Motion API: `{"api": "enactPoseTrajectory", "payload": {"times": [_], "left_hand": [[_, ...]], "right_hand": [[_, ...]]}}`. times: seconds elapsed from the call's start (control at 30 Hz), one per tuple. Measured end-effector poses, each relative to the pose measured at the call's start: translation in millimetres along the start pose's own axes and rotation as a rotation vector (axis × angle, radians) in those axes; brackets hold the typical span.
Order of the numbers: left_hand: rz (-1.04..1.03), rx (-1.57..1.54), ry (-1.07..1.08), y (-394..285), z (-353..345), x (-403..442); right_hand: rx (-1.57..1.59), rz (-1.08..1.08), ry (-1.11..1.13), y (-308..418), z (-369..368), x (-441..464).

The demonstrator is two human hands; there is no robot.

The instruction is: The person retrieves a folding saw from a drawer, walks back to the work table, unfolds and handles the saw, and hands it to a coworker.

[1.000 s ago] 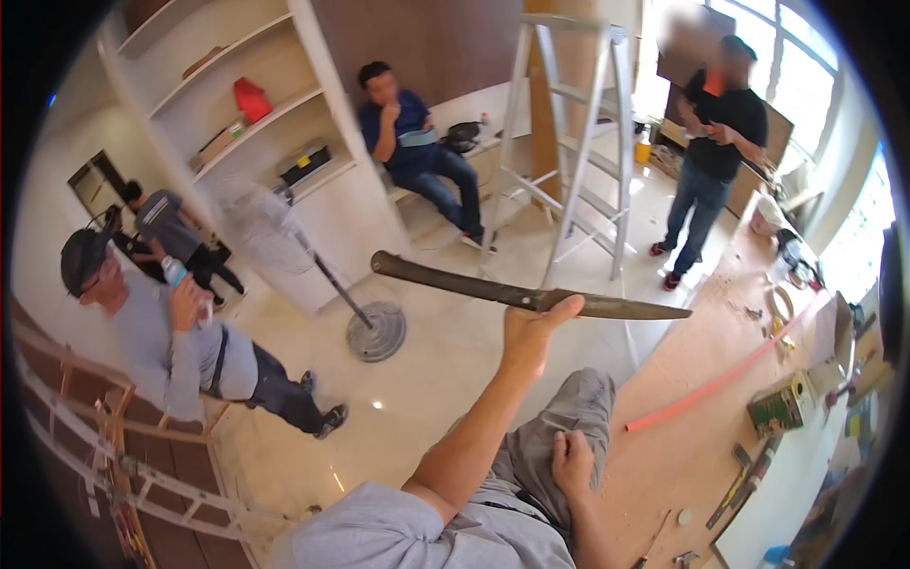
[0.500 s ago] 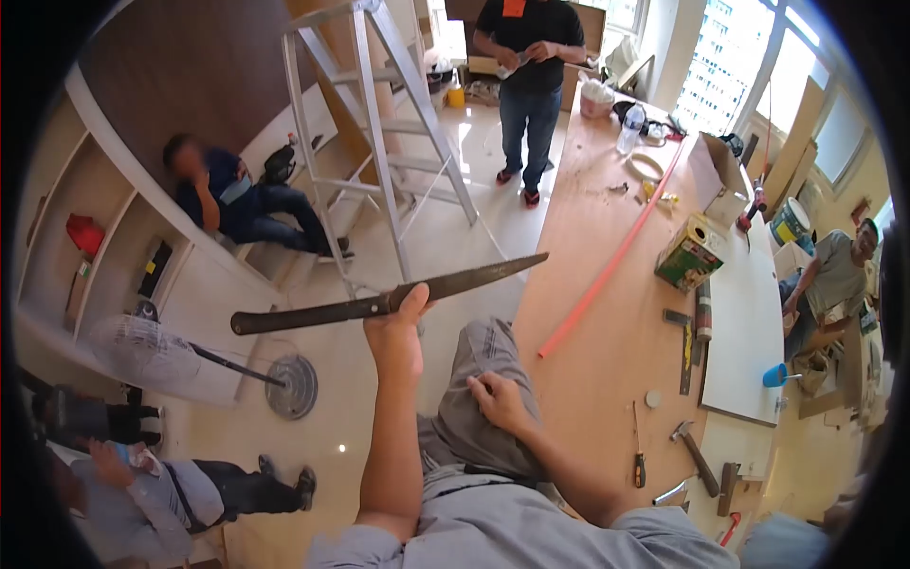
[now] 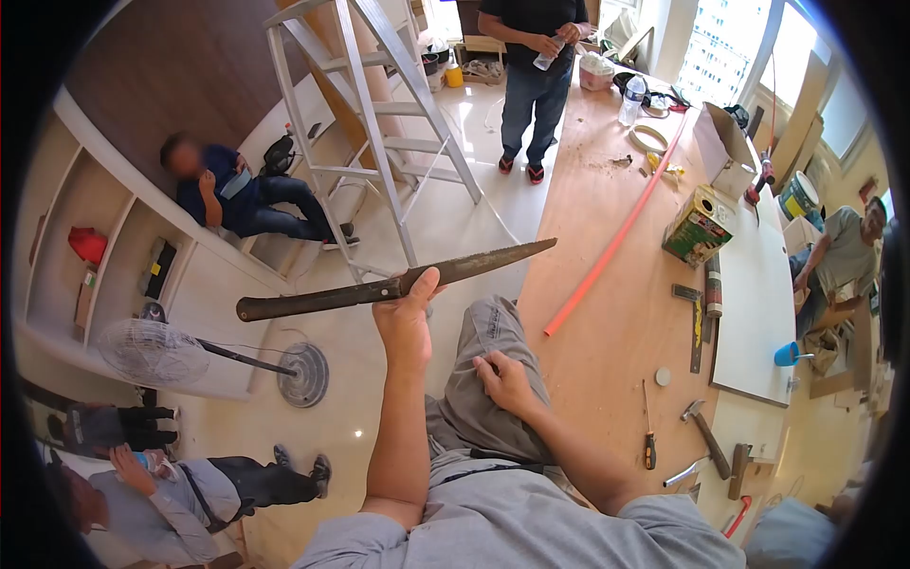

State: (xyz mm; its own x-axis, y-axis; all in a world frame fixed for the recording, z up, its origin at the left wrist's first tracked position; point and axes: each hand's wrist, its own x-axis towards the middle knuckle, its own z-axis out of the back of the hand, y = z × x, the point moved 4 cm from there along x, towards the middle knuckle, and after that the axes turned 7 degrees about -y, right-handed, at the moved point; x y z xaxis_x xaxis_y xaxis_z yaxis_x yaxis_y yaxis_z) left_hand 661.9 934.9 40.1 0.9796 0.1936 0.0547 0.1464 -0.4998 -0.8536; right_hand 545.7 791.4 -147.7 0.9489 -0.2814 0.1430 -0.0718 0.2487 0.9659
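Note:
My left hand is raised in front of me and closed around a folding saw near the joint between handle and blade. The dark handle points left. The worn, toothed blade reaches up to the right, its teeth along the upper edge. My right hand rests on the grey trouser leg with its fingers curled in, and no tool shows in it. To its right is the wooden workbench, where a screwdriver and a hammer lie.
A stepladder stands ahead, a pedestal fan at left. The bench carries a red tube, a metal can, a square and a water bottle. Several people are around; one stands beyond the ladder.
The saw and my left hand have shifted slightly right and up in view. My right hand stays on the trouser leg. The standing person's hands and the seated person's arm have moved.

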Motion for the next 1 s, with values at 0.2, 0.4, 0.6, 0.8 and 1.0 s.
{"api": "enactPoseTrajectory", "payload": {"times": [0.2, 0.4, 0.6, 0.8, 1.0], "left_hand": [[0.01, 0.029, -0.004, 4.8, -4.1, -1.5], [0.025, 0.052, -0.004, 8.4, -5.9, -0.9], [0.029, 0.047, -0.01, 8.8, -4.3, -0.8], [0.036, 0.059, -0.013, 7.8, -2.6, 0.2], [0.016, 0.074, -0.007, 8.0, -1.5, 0.9]], "right_hand": [[0.043, -0.055, 0.021, 6.6, 4.0, 0.2], [0.018, -0.033, 0.01, 5.7, 2.9, 1.3], [0.041, -0.125, 0.042, 9.0, 2.7, 1.0], [0.053, -0.148, 0.07, 12.3, 4.2, 1.8], [0.027, -0.122, 0.057, 7.5, 3.4, 2.9]]}}
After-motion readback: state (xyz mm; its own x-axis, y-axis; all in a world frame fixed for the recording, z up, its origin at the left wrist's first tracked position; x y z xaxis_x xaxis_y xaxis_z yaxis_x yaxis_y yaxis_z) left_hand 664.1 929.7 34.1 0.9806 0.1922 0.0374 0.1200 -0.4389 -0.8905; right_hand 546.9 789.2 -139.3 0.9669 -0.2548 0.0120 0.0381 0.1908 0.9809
